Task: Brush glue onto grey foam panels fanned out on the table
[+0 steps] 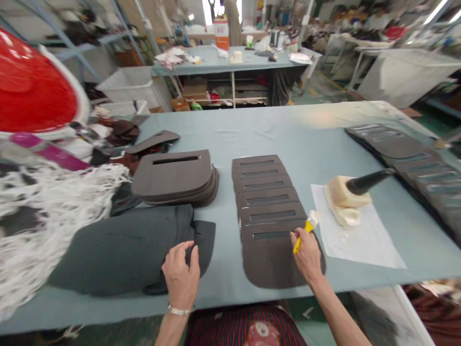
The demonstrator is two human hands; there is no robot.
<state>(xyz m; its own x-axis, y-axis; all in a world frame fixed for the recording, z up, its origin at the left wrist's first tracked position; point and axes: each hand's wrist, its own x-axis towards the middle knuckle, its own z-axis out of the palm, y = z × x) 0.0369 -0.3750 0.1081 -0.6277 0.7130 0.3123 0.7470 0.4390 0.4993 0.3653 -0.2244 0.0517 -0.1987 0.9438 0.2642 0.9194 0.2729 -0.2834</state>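
My right hand point(307, 250) grips a yellow-handled brush point(303, 236) with whitish bristles, over the right edge of an overlapping row of dark slotted pieces point(273, 259). My left hand point(182, 274) has its thumb and fingers apart and holds nothing; it is over the right end of a pile of dark fabric point(122, 250). Behind that pile lies a stack of dark slotted pieces point(173, 175). To the right, a cream-coloured container point(338, 194) with a black handle-like part point(369, 181) stands on a white sheet point(374, 240).
White netting point(54, 206), a magenta object point(50, 151) and a large red object point(32, 86) crowd the left side. More dark pieces point(414, 158) lie at the far right. A second table point(212, 62) stands behind this table point(223, 129).
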